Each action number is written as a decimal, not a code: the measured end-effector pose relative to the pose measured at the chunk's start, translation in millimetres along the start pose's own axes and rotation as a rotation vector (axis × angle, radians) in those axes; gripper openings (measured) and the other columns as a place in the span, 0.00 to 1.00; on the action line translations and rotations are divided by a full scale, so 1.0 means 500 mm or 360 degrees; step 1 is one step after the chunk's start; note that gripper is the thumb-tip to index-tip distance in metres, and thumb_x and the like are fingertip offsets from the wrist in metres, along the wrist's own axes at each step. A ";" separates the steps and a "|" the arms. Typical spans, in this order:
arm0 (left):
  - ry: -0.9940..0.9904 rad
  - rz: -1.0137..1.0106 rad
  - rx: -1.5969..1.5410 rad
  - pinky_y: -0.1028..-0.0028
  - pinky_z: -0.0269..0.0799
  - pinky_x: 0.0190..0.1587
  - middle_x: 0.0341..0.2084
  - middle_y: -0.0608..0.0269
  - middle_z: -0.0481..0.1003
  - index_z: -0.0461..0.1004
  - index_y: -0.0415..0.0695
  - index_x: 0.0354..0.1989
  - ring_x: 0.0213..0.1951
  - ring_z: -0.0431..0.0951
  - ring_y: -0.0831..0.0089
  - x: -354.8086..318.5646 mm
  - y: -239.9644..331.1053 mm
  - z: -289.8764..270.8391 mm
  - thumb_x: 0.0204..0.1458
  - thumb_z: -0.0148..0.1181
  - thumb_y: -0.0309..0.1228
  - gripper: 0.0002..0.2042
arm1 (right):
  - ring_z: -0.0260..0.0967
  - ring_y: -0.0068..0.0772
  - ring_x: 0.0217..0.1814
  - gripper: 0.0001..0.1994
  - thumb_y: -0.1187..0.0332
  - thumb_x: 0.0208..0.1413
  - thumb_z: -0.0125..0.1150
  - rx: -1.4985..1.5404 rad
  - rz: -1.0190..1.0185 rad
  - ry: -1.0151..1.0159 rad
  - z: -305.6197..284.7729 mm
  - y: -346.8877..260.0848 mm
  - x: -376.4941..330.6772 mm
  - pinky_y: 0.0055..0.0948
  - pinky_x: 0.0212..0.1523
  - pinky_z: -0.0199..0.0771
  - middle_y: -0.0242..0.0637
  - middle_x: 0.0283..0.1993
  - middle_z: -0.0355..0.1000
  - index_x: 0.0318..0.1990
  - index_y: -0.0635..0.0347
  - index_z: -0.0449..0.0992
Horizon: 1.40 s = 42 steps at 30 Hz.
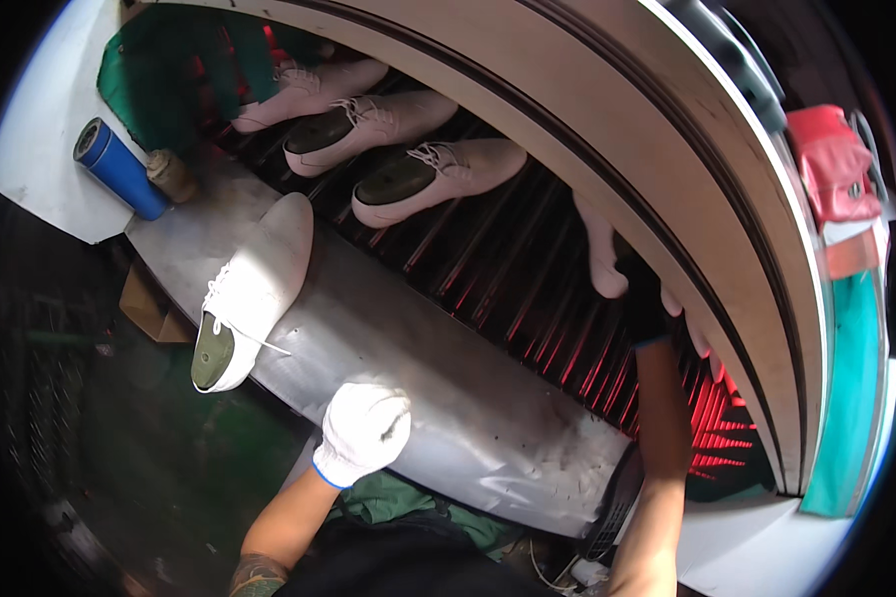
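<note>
Head view: the left hand (363, 430), white-gloved, is curled into a loose fist over the metal desk (448, 398). Apart from it, farther out and leftward, a white lace-up shoe (264, 274) lies on the desk. The dark-looking right hand (645, 306) reaches over the rollers (508, 284), beside a pale shoe (597, 254); its grip I cannot tell. Three laced shoes (478, 166) rest farther left.

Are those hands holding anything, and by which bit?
Nothing shows in the curled left hand. The dark-gloved right hand is beside a pale shoe, but shadow hides its fingers, so I can't tell if it grips it.
</note>
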<state>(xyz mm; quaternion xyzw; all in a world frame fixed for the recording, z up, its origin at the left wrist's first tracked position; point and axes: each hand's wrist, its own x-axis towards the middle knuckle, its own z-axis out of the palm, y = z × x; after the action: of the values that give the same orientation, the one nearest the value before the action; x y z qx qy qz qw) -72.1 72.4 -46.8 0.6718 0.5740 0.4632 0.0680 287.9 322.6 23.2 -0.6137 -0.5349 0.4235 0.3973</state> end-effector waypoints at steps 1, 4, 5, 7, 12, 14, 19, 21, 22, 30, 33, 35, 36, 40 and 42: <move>0.0000 -0.0017 0.0006 0.62 0.77 0.42 0.34 0.59 0.83 0.80 0.45 0.37 0.36 0.83 0.59 -0.001 -0.001 -0.001 0.41 0.69 0.21 0.13 | 0.67 0.43 0.73 0.45 0.63 0.46 0.74 -0.0085 -0.0020 0.0003 0.020 -0.002 0.026 0.42 0.73 0.66 0.44 0.71 0.68 0.73 0.65 0.62; -0.0011 -0.0067 0.0014 0.63 0.77 0.42 0.33 0.60 0.83 0.80 0.46 0.36 0.36 0.83 0.60 0.000 -0.001 -0.007 0.40 0.69 0.22 0.12 | 0.68 0.44 0.72 0.44 0.64 0.47 0.74 -0.0299 -0.0102 -0.0116 0.108 0.003 0.092 0.42 0.72 0.67 0.45 0.69 0.69 0.73 0.65 0.63; -0.0026 -0.0069 -0.0006 0.63 0.77 0.42 0.33 0.61 0.83 0.80 0.46 0.35 0.36 0.83 0.60 0.002 0.000 -0.006 0.40 0.69 0.22 0.12 | 0.68 0.44 0.72 0.43 0.64 0.47 0.74 -0.0381 -0.0139 -0.0148 0.136 -0.001 0.110 0.42 0.72 0.67 0.45 0.69 0.70 0.72 0.65 0.63; -0.0040 -0.0085 -0.0011 0.63 0.77 0.42 0.32 0.61 0.83 0.80 0.46 0.35 0.35 0.83 0.61 0.005 0.000 -0.006 0.40 0.69 0.22 0.12 | 0.68 0.44 0.71 0.43 0.64 0.47 0.73 -0.0558 -0.0221 -0.0211 0.209 -0.006 0.166 0.42 0.72 0.67 0.45 0.68 0.70 0.72 0.66 0.63; -0.0080 -0.0081 -0.0117 0.61 0.79 0.44 0.33 0.62 0.83 0.81 0.46 0.36 0.35 0.83 0.63 0.012 -0.005 -0.014 0.41 0.70 0.24 0.11 | 0.69 0.44 0.70 0.41 0.65 0.48 0.73 -0.0958 -0.0308 -0.0172 0.348 -0.017 0.317 0.42 0.71 0.68 0.46 0.66 0.72 0.71 0.66 0.65; -0.0065 -0.0104 -0.0105 0.62 0.79 0.43 0.33 0.62 0.83 0.82 0.46 0.36 0.36 0.83 0.63 0.005 -0.005 -0.016 0.41 0.71 0.25 0.11 | 0.70 0.45 0.70 0.40 0.66 0.49 0.72 -0.1057 -0.0309 -0.0155 0.388 -0.016 0.357 0.42 0.71 0.68 0.47 0.65 0.73 0.70 0.67 0.65; 0.0084 -0.0184 -0.0017 0.64 0.78 0.41 0.33 0.62 0.82 0.80 0.46 0.38 0.35 0.83 0.62 -0.003 -0.010 -0.024 0.41 0.70 0.22 0.13 | 0.71 0.45 0.69 0.38 0.66 0.50 0.72 -0.1160 -0.0344 -0.0176 0.478 -0.016 0.398 0.43 0.70 0.69 0.47 0.63 0.74 0.69 0.68 0.66; 0.0103 -0.0123 -0.0100 0.64 0.78 0.40 0.32 0.62 0.82 0.80 0.46 0.38 0.34 0.83 0.62 -0.005 -0.013 -0.017 0.41 0.71 0.22 0.14 | 0.71 0.45 0.68 0.37 0.67 0.50 0.72 -0.1173 -0.0334 -0.0067 0.417 -0.024 0.400 0.43 0.70 0.69 0.48 0.63 0.75 0.68 0.68 0.67; 0.0100 -0.0129 -0.0104 0.64 0.78 0.40 0.32 0.62 0.82 0.80 0.46 0.38 0.34 0.83 0.62 -0.005 -0.013 -0.017 0.42 0.71 0.22 0.13 | 0.71 0.45 0.68 0.36 0.67 0.50 0.71 -0.1136 -0.0358 -0.0066 0.408 -0.025 0.395 0.43 0.70 0.69 0.48 0.62 0.75 0.68 0.68 0.67; -0.0113 -0.0539 -0.0328 0.60 0.80 0.42 0.37 0.55 0.82 0.82 0.44 0.45 0.34 0.83 0.56 0.011 -0.035 -0.031 0.48 0.68 0.25 0.15 | 0.73 0.46 0.66 0.33 0.68 0.52 0.70 -0.0789 -0.0640 -0.0165 0.206 0.025 0.056 0.43 0.69 0.70 0.49 0.59 0.78 0.66 0.69 0.69; 0.0143 -0.0504 -0.0227 0.55 0.78 0.58 0.58 0.44 0.75 0.75 0.44 0.61 0.54 0.80 0.45 0.108 -0.105 0.001 0.49 0.64 0.25 0.26 | 0.73 0.46 0.66 0.32 0.69 0.53 0.70 -0.1494 -0.1059 -0.0368 0.117 0.068 -0.170 0.43 0.68 0.70 0.50 0.58 0.79 0.65 0.70 0.70; -0.0021 -0.0894 -0.0165 0.53 0.72 0.67 0.69 0.41 0.65 0.64 0.48 0.72 0.66 0.70 0.39 0.213 -0.134 0.002 0.51 0.60 0.24 0.35 | 0.74 0.47 0.65 0.31 0.69 0.53 0.70 -0.1966 -0.1423 -0.0569 0.089 0.089 -0.309 0.43 0.68 0.71 0.50 0.57 0.79 0.65 0.70 0.70; 0.0027 -0.0808 -0.0007 0.51 0.72 0.67 0.72 0.41 0.63 0.59 0.51 0.75 0.66 0.69 0.37 0.248 -0.176 0.019 0.53 0.59 0.24 0.37 | 0.74 0.47 0.65 0.31 0.70 0.54 0.69 -0.1699 -0.1327 -0.0664 0.091 0.084 -0.366 0.43 0.68 0.71 0.50 0.57 0.80 0.65 0.70 0.70; 0.0017 -0.0731 0.0465 0.51 0.73 0.64 0.66 0.45 0.70 0.65 0.46 0.69 0.63 0.73 0.43 0.358 -0.258 0.094 0.49 0.69 0.30 0.35 | 0.79 0.42 0.57 0.24 0.68 0.56 0.72 -0.0241 -0.0540 -0.0950 0.110 0.070 -0.520 0.39 0.58 0.76 0.47 0.54 0.81 0.61 0.62 0.77; 0.0115 -0.0401 0.0541 0.52 0.72 0.63 0.62 0.48 0.71 0.66 0.45 0.67 0.62 0.74 0.45 0.342 -0.279 0.118 0.46 0.71 0.32 0.36 | 0.81 0.39 0.53 0.23 0.68 0.57 0.72 -0.0505 -0.0215 -0.1147 0.095 0.071 -0.500 0.38 0.54 0.78 0.48 0.53 0.82 0.60 0.62 0.78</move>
<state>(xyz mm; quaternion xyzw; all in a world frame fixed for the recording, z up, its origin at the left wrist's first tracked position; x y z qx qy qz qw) -144.7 287.1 -73.8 0.5795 0.7253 0.3715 -0.0095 237.1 72.0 -2.0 -0.4431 -0.7379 0.4967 0.1114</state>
